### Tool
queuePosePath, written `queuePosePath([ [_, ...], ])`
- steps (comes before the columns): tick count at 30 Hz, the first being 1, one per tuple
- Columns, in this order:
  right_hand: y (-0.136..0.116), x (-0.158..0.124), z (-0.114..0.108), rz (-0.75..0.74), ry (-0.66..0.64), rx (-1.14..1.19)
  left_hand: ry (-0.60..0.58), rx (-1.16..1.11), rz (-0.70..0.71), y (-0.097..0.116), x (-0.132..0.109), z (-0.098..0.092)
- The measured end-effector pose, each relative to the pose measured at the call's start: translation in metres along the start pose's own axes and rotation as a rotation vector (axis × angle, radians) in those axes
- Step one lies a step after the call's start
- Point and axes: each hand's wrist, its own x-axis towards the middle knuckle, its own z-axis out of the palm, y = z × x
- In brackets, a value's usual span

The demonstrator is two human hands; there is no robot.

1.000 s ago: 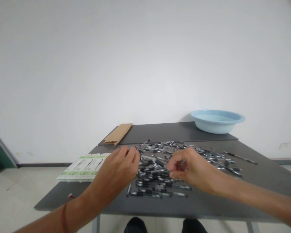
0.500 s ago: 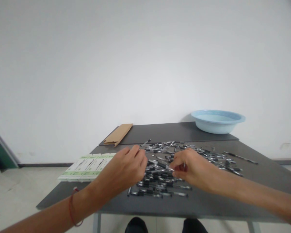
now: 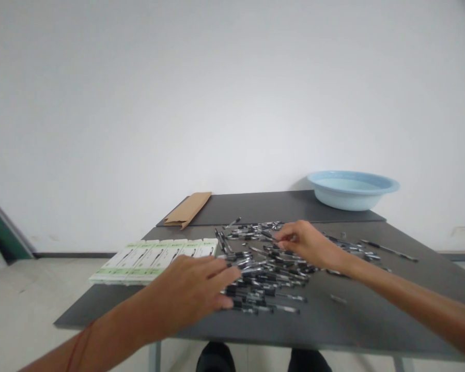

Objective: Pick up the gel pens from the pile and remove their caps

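Many clear-barrelled pens with black grips and caps lie in a loose pile (image 3: 271, 279) on the dark table. My left hand (image 3: 197, 284) hovers low at the pile's near left edge, fingers apart, holding nothing that I can see. At the far side of the pile, my right hand (image 3: 302, 240) has thumb and fingers pinched on a pen (image 3: 268, 235), whose dark end sticks out to the left. Left of the pile, several white-and-green pen boxes (image 3: 151, 258) lie flat in a row, partly covered by my left hand.
A light blue basin (image 3: 352, 190) stands at the table's back right. A folded brown paper bag (image 3: 188, 209) lies at the back left. One pen (image 3: 389, 250) lies apart on the right, and a small clear piece (image 3: 338, 299) lies nearer. The wall is close behind.
My left hand has come down and nearer, its fingers spreading; more boxes and some pens show behind it. My right hand has moved away from me, to the pile's far side.
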Motion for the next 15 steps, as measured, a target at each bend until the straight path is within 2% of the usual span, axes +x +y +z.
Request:
queuePosePath([
  [2, 0.011, 0.004, -0.001, -0.032, 0.013, 0.049, -0.201, -0.319, -0.109, -0.004, -0.022, 0.030],
  [4, 0.023, 0.010, 0.000, -0.082, 0.022, 0.107, -0.292, -0.612, -0.268, -0.005, -0.043, 0.067],
  [5, 0.029, 0.013, 0.002, -0.103, 0.024, 0.140, -0.296, -0.746, -0.371, -0.005, -0.052, 0.086],
  [7, 0.045, 0.022, 0.006, -0.107, 0.042, 0.232, -0.227, -0.963, -0.587, -0.001, -0.064, 0.121],
  [9, 0.063, 0.033, 0.011, -0.072, 0.061, 0.338, -0.198, -1.139, -0.698, 0.007, -0.067, 0.148],
  [12, 0.090, 0.051, 0.016, 0.011, 0.108, 0.475, -0.184, -1.268, -0.732, 0.021, -0.058, 0.170],
  [15, 0.117, 0.061, 0.015, 0.093, 0.168, 0.601, -0.220, -1.230, -0.651, 0.028, -0.043, 0.179],
])
